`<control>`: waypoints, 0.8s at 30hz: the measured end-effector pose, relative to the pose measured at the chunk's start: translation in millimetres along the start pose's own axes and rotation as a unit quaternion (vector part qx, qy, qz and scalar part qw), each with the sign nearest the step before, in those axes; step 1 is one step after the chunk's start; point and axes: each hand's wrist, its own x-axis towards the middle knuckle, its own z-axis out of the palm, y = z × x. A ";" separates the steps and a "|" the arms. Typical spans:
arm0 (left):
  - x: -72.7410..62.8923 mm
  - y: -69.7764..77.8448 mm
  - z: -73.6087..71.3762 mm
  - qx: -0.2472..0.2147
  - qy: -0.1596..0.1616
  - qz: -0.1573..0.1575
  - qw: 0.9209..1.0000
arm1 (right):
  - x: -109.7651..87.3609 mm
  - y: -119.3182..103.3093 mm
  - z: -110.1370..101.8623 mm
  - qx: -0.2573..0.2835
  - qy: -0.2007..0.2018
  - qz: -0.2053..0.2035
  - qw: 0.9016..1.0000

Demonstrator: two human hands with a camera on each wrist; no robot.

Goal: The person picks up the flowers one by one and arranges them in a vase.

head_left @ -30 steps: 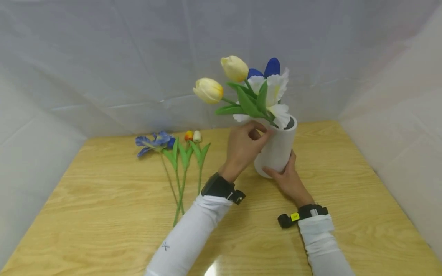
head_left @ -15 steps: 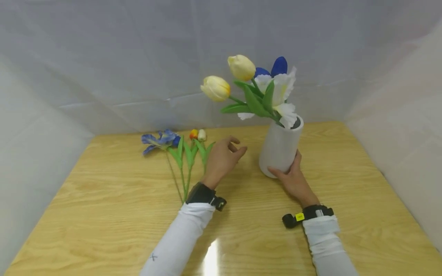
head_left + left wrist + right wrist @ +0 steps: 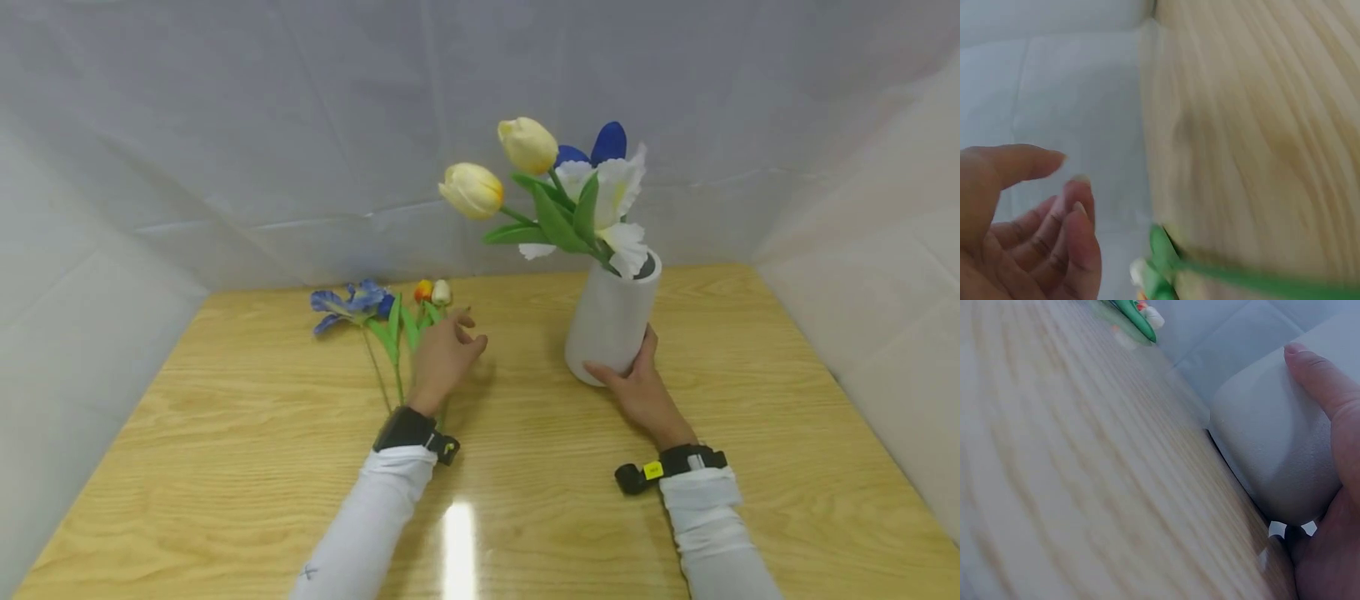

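Observation:
A white vase (image 3: 611,325) stands on the right half of the table, gripped low on its side by my right hand (image 3: 643,397). Two pale yellow tulips (image 3: 472,192) lean left out of its mouth, beside a white and blue iris (image 3: 617,196). My left hand (image 3: 444,358) hovers over the loose stems at the left, fingers loosely bent. In the left wrist view, nothing sits between the thumb and fingers. Under and beside that hand lie a white tulip (image 3: 441,292), an orange tulip (image 3: 423,290) and a blue iris (image 3: 348,304); the hand hides part of their stems.
The wooden table (image 3: 225,467) ends at a pale curtain (image 3: 337,150) behind, with similar sheets at both sides. Each wrist wears a black strap with a small camera, such as the right wrist camera (image 3: 632,478).
My left hand has left the tulips at the vase mouth and moved left and down to the loose flowers. The right hand keeps its hold on the vase. The view has shifted slightly.

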 end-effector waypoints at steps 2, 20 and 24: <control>0.3 -10.3 -2.8 0.005 0.007 -0.009 1.000 | 0.1 0.3 0.5 -0.002 0.000 0.001 1.000; -6.0 -36.7 -14.5 0.085 -0.094 -0.064 0.990 | 0.0 0.7 0.1 -0.001 0.000 0.001 1.000; -7.0 -37.2 -16.2 0.080 -0.131 -0.072 0.986 | -0.1 -0.9 0.5 0.006 -0.001 0.000 1.000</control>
